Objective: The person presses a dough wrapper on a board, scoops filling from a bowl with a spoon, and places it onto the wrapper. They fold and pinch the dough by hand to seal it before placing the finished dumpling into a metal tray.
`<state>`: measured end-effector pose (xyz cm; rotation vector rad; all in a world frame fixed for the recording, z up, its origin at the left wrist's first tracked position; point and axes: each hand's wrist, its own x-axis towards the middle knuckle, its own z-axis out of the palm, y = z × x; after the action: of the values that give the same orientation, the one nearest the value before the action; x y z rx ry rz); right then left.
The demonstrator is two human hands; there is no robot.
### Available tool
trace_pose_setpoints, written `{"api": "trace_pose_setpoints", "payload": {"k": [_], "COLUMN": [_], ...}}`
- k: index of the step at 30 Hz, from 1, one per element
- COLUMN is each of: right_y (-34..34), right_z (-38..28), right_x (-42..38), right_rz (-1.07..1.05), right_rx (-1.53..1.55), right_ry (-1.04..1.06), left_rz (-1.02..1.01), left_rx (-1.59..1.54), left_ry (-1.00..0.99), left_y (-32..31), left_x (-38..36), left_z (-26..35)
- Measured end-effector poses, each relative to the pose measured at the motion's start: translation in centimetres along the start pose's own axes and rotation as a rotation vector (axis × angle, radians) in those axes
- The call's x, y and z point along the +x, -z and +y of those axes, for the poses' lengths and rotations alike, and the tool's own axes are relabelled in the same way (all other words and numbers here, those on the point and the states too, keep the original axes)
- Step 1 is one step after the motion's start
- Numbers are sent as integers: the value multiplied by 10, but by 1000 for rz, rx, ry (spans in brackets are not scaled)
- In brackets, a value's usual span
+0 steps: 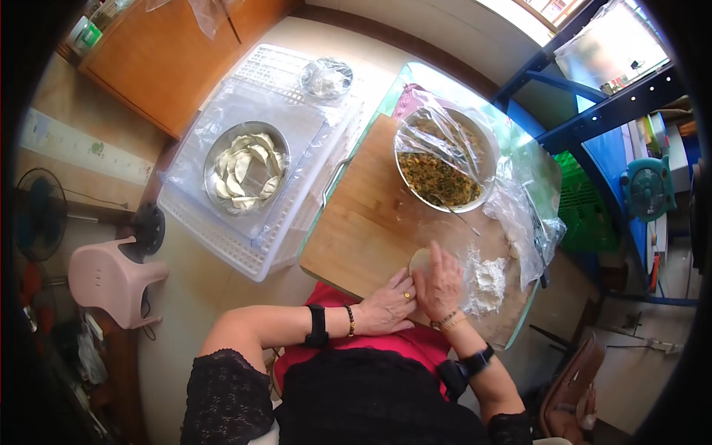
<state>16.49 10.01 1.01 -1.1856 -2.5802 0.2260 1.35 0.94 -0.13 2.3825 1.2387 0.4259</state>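
My right hand [439, 285] lies over the front part of the wooden board [363, 215], fingers stretched out. Partly under it shows a pale round dough wrapper [420, 259], which the hand touches. My left hand [386, 308] rests palm down at the board's front edge, fingers extended, its fingertips close against the right hand. Just right of my hands is a heap of white flour [486, 282]. Beyond them stands a metal bowl [489, 185] of chopped filling [437, 174], partly draped in clear plastic, with a spoon [467, 221] in it. What lies beneath my palms is hidden.
At the left, a round metal pan [210, 167] of several folded dumplings [243, 167] stands on a white plastic crate [252, 263]. A plastic-covered bowl [326, 78] sits behind it. Crumpled plastic [519, 237] lies at the board's right. A pink stool [111, 282] is on the floor.
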Motion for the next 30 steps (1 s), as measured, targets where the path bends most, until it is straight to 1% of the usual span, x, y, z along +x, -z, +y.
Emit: {"api": "trace_pose_setpoints", "payload": {"k": [1, 2, 3, 5, 7, 9, 12, 13, 14, 16, 17, 18, 20, 22, 24, 25, 26, 28, 30], "right_y": [-13, -23, -24, -19, -16, -18, -1, 9, 18, 23, 14, 4, -12, -19, -16, -26, -29, -16, -4], "right_z": [7, 14, 22, 31, 43, 51, 57, 54, 46, 23, 18, 12, 4, 16, 41, 54, 67, 68, 63], "right_x": [-2, 1, 12, 18, 24, 17, 11, 8, 8, 6, 2, 2, 1, 11, 32, 34, 28, 24, 18], "right_rz": [37, 82, 102, 140, 185, 130, 174, 135, 135, 100, 41, 36, 30, 58, -6, 143, 148, 179, 175], "right_rx": [-27, -52, 41, 50, 56, 471, 452, 404, 403, 181, 160, 165, -67, -104, 29, 88, 89, 311, 271], "right_ry": [-75, -141, -232, -213, -171, -472, -458, -381, -383, -136, -88, -91, -74, -113, -324, -304, -295, -354, -361], "left_rz": [-94, -97, -42, 44, 49, 35, 16, 62, 106, 122, 139, 133, 60, 69, 93, 107, 120, 112, 98], "left_rx": [10, 16, 23, 52, 53, 41, -15, -24, -32, -22, -10, -13, 40, 20, 4, -12, -30, -28, -40], "left_ry": [20, 27, 13, -19, -16, 7, 15, 25, 35, 36, 40, 45, 56, 75, 74, 129, 189, 178, 155], "left_y": [3, 4, 4, 2, 6, 6, 3, 3, 3, 0, -3, -4, -5, -4, -4, -4, -4, 0, -4], "left_x": [-1, -2, -5, -5, 3, 3, 8, 7, 6, 5, 4, 3, 1, 1, 7, 11, 13, 18, 23], "left_z": [0, -3, -2, -2, -2, 1, 2, 3, 3, 1, 0, -2, -4, -6, -7, -7, -7, -8, -8]}}
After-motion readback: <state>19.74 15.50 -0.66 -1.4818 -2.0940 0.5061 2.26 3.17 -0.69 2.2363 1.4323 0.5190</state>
